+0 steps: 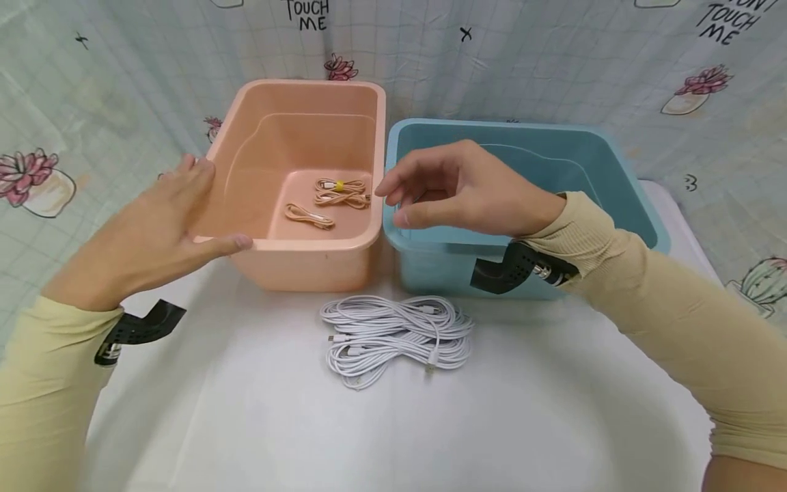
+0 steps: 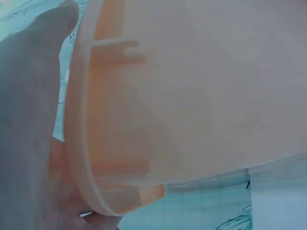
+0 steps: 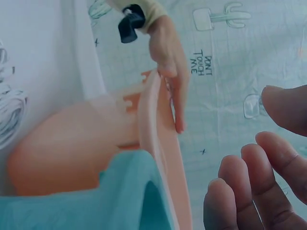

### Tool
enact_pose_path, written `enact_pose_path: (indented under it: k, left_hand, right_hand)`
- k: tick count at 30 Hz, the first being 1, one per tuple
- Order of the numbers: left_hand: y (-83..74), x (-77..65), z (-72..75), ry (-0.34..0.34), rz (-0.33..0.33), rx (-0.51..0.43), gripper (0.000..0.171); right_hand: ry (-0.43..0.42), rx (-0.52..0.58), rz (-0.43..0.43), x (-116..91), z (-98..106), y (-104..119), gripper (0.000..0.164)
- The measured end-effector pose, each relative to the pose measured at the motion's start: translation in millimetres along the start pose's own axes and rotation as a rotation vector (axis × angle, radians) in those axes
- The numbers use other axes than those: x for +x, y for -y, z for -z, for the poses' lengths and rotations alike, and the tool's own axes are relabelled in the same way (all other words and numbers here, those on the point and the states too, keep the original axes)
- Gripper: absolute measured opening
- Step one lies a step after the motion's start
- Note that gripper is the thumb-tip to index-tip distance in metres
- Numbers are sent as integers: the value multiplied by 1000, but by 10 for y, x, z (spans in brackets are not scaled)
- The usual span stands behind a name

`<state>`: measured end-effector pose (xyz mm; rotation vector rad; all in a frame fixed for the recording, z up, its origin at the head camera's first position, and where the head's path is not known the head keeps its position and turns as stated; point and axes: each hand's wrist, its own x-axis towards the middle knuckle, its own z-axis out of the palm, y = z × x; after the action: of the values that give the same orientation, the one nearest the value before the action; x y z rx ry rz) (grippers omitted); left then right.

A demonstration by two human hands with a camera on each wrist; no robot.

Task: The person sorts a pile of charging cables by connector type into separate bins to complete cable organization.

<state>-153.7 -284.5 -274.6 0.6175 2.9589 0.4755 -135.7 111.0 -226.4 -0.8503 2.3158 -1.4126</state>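
Note:
My left hand (image 1: 154,229) rests at the near left corner of the orange bin (image 1: 310,246), fingers along its left rim and thumb (image 1: 230,244) laid over the front rim. In the right wrist view this left hand (image 3: 168,57) shows with its fingers fairly straight at the rim. On the bin's floor lie three bundled tan cables: one with a yellow tie (image 1: 340,185), another just below it (image 1: 341,199) and a third (image 1: 309,216) nearer the front. My right hand (image 1: 461,188) hovers over the blue bin (image 1: 467,263), fingers loosely bent, thumb apart, nothing held.
A pile of coiled white cables (image 1: 399,335) lies on the white table (image 1: 393,437) in front of both bins, which stand side by side. Behind them hangs a printed cloth (image 1: 430,68) that also runs along the sides.

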Motion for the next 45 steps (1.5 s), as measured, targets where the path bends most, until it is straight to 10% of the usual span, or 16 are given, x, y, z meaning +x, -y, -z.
enact_pose_path:
  k: [18, 45]
  left_hand:
    - [-503, 745, 491, -11, -276, 160, 90]
    - [-1139, 2022, 91, 106, -566, 283, 89]
  right_hand:
    - [65, 114, 136, -625, -191, -190, 27]
    - [51, -216, 318, -649, -885, -813, 17]
